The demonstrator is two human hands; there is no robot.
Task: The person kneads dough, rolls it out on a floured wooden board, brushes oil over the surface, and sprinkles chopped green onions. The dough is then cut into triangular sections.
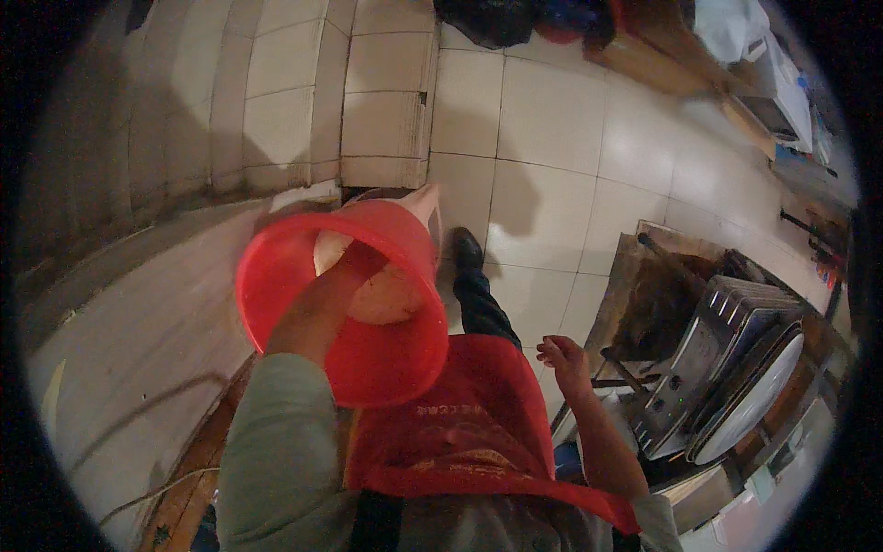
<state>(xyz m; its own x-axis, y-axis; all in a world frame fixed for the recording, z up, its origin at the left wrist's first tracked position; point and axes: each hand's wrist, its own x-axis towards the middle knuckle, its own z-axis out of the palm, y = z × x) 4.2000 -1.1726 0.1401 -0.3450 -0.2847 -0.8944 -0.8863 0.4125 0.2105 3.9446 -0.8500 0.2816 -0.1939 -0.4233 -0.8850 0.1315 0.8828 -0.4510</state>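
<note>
A red plastic bucket (393, 366) is tilted in front of me on the left, its mouth towards me. My left hand (364, 265) reaches inside and is against a pale, rounded mass (386, 297) that looks like dough; its fingers are hard to make out. Under or behind the bucket shows a pale pink plastic piece (428, 207), perhaps a stool. My right hand (564, 355) hangs to the right of my red apron (455, 414), fingers loosely bent, with nothing seen in it.
Metal trays (717, 331) and a round pan or lid (752, 407) stand on edge at the right. A pale worktop (152, 310) with a cord lies at the left. Tiled steps or ledges (386, 103) rise beyond the bucket. Dark bags (490, 21) lie at the far end.
</note>
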